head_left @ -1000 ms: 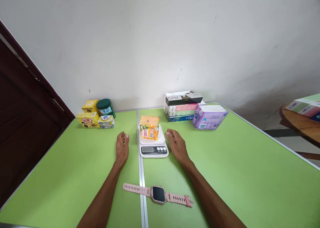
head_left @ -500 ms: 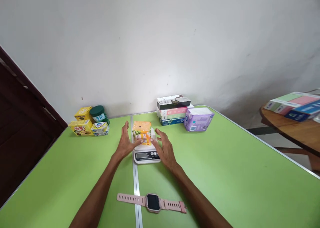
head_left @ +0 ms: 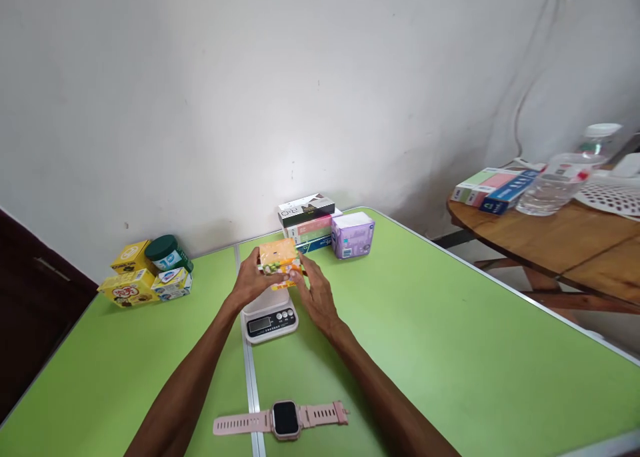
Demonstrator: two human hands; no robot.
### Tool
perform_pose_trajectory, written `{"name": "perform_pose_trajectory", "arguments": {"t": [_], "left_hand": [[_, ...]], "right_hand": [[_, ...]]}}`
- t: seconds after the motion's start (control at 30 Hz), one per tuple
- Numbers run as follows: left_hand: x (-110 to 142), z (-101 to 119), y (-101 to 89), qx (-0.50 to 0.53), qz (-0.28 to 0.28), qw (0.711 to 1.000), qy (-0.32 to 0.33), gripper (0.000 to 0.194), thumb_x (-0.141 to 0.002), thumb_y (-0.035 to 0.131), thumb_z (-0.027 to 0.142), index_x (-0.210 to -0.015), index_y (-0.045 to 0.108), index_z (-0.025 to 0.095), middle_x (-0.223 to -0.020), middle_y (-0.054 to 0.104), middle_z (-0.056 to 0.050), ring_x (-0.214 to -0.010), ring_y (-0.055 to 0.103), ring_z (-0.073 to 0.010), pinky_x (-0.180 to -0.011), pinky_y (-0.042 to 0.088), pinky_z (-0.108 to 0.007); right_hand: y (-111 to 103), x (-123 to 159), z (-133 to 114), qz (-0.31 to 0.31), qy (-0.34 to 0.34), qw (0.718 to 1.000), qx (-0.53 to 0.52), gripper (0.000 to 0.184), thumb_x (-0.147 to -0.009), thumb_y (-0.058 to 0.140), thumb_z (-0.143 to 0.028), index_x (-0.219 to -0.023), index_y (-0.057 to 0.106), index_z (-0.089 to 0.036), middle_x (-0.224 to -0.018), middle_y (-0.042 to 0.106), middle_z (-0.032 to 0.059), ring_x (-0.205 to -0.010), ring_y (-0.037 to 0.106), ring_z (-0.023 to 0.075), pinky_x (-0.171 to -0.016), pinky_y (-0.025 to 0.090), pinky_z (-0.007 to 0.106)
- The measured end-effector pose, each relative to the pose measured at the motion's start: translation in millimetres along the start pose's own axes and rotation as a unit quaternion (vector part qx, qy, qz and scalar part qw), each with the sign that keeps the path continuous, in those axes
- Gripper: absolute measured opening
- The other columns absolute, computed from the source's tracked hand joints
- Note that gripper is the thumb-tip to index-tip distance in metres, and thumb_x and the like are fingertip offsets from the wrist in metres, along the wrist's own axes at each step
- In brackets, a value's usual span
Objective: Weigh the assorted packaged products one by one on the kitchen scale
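An orange and yellow plastic-wrapped pack [head_left: 279, 257] is held between both hands, above the white kitchen scale [head_left: 271, 320]. My left hand [head_left: 253, 279] grips its left side, with the thumb across the front. My right hand [head_left: 317, 293] closes on its right side, fingers reaching behind it. The pack hides part of the scale's platform, while the scale's dark display and round buttons face me. Nearer to me, a pink smartwatch [head_left: 285, 419] lies flat with its strap stretched out sideways.
Yellow boxes [head_left: 131, 287] and a dark green tub [head_left: 169, 253] stand at the back left. Stacked boxes [head_left: 307, 217] and a purple pack [head_left: 353, 235] sit at the back right of the green table [head_left: 425, 323]. A wooden table [head_left: 550, 243] on the right bears boxes and a clear plastic container [head_left: 553, 183].
Both hands have closed on the orange pack, which has risen off the scale. The view has turned to the right, bringing more of the wooden table into sight.
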State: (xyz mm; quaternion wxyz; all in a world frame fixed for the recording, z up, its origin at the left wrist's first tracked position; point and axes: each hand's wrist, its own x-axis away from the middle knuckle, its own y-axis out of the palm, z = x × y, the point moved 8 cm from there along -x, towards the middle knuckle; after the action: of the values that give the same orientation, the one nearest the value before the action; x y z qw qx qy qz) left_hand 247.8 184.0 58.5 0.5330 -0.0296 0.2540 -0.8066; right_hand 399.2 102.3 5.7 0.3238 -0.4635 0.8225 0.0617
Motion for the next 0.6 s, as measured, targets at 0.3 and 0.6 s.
{"name": "perform_pose_trajectory", "arguments": {"t": [0.3, 0.6], "left_hand": [[-57, -2, 93.0, -0.062, 0.074, 0.995, -0.034, 0.061, -0.057, 0.097, 0.029, -0.105, 0.062, 0.018, -0.104, 0.076, -0.008, -0.092, 0.071, -0.0235, -0.08, 0.053, -0.033], [-78, -30, 122.7, -0.094, 0.098, 0.99, -0.033, 0.053, -0.063, 0.094, 0.033, -0.096, 0.056, 0.019, -0.096, 0.067, -0.005, -0.091, 0.066, -0.0238, -0.083, 0.052, -0.037]], "right_hand": [[-91, -13, 86, 0.224, 0.068, 0.959, 0.163, 0.067, -0.099, 0.046, -0.052, -0.151, 0.046, -0.01, -0.147, 0.054, 0.027, -0.14, 0.048, 0.0394, -0.117, 0.039, 0.063], [-108, -36, 146, 0.19, 0.185, 0.949, 0.173, 0.087, -0.088, 0.046, -0.047, -0.161, 0.025, -0.004, -0.162, 0.039, 0.0283, -0.15, 0.036, 0.0421, -0.123, 0.029, 0.061]]}}
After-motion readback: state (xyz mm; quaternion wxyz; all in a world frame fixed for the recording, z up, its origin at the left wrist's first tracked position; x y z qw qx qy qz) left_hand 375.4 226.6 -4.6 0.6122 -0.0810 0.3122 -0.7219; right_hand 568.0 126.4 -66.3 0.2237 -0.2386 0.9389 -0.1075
